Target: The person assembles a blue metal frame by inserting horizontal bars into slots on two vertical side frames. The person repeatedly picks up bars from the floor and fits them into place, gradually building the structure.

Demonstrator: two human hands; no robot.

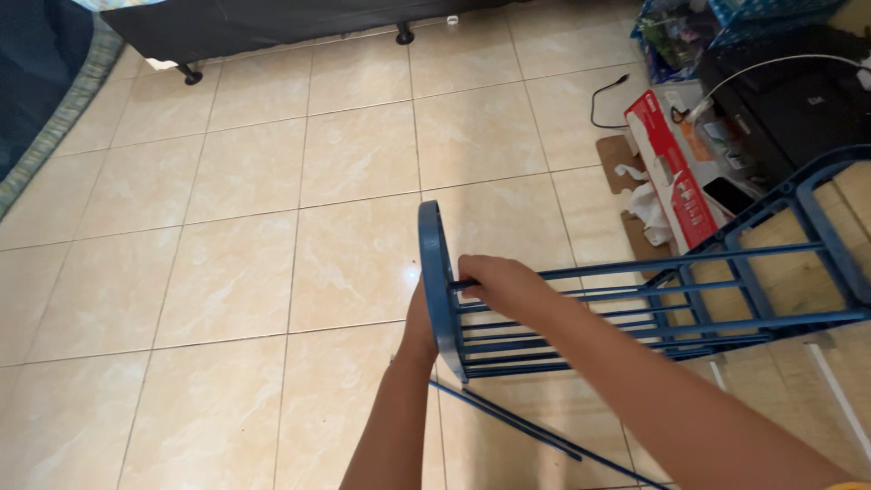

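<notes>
I see the blue metal rack (653, 304) lying on its side above the tiled floor (227, 272). My right hand (499, 283) has its grip closed around one thin bar near the rack's curved end. My left hand (419, 327) is mostly hidden behind that end frame, so I cannot tell its grip. A loose blue rod (526, 428) lies just below.

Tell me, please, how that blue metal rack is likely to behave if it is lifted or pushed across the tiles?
The blue rack looks stiff: its thin bars run straight between solid end frames. Being mostly open bars, it is probably light for its size. The right hand grips a bar and the left hand braces the curved end, so it may tip or swing if held at one end only.
</notes>
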